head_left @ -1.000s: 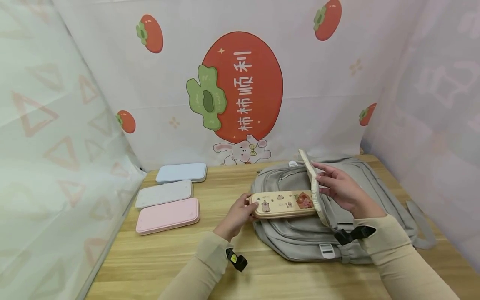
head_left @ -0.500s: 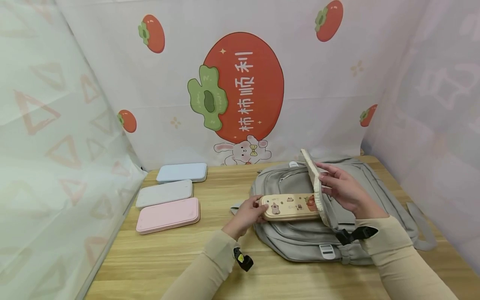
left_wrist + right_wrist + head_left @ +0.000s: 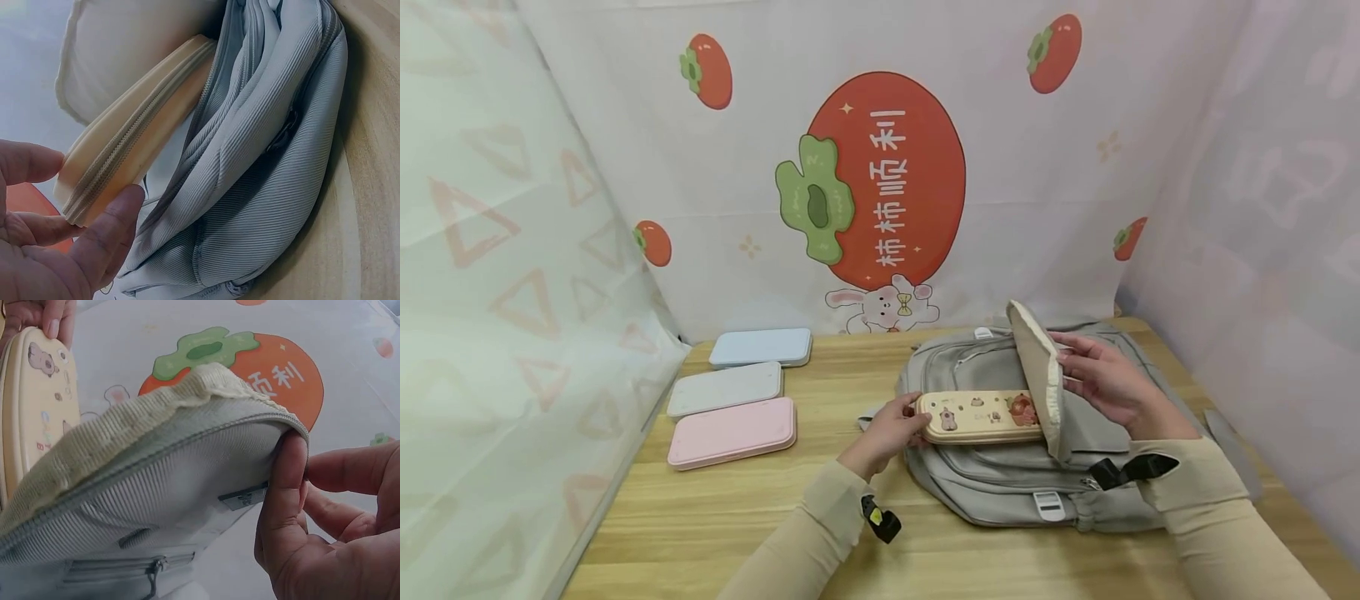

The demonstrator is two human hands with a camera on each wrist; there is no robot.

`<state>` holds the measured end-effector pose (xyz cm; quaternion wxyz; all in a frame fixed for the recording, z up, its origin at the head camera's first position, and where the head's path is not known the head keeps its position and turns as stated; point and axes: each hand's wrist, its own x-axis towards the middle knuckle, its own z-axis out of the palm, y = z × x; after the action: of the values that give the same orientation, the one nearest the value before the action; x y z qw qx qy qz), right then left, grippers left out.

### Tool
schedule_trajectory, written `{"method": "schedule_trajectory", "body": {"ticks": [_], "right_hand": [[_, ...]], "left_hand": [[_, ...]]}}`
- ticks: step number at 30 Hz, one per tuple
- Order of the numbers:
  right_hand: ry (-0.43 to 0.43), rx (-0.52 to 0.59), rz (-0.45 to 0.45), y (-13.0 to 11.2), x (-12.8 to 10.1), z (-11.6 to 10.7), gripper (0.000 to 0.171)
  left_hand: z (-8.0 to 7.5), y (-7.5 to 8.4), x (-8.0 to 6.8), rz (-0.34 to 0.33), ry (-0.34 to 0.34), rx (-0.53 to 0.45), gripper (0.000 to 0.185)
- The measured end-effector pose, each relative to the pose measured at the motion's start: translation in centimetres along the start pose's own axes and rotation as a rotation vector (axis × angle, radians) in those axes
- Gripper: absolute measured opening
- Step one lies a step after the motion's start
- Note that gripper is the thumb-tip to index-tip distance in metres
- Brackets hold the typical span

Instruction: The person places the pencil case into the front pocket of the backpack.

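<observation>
My left hand (image 3: 891,435) pinches one end of a cream zippered pencil case (image 3: 981,417) with cartoon prints. In the left wrist view the thumb and fingers grip the pencil case (image 3: 125,137) beside its zipper, and its far end goes into the opened grey backpack (image 3: 262,144). My right hand (image 3: 1108,382) holds up the front flap (image 3: 1037,367) of that backpack, its pale lining facing left. Seen from the right wrist, thumb and fingers pinch the zippered edge of the flap (image 3: 187,462). The flap hides the far end of the case in the head view.
The backpack (image 3: 985,492) lies flat on the right of the wooden table (image 3: 737,525). Left of it lie a blue case (image 3: 760,347), a white case (image 3: 726,389) and a pink case (image 3: 733,433). Printed cloth (image 3: 1030,167) hangs behind and at both sides.
My left hand has shifted right with the pencil case, toward the backpack. My right hand has drawn the flap further right, so more of its lining shows.
</observation>
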<state>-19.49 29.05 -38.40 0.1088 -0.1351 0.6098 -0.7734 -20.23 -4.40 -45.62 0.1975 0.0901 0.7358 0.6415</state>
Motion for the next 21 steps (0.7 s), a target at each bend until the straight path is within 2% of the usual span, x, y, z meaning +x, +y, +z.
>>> {"method": "schedule_trajectory", "body": {"ticks": [8,17,21], "right_hand": [[0.022,-0.028,0.032,0.0,-0.35,-0.54,0.027],[0.114,-0.062,-0.002,0.0,-0.55,-0.43,0.03],[0.129,-0.049,-0.001,-0.17,-0.53,-0.42,0.031]], "left_hand": [[0.04,-0.28,0.37,-0.013,0.004,-0.018,0.054],[0.38,-0.3,0.78,-0.004,-0.012,-0.017,0.056],[0.43,-0.2,0.89,-0.004,-0.009,-0.009,0.056]]}}
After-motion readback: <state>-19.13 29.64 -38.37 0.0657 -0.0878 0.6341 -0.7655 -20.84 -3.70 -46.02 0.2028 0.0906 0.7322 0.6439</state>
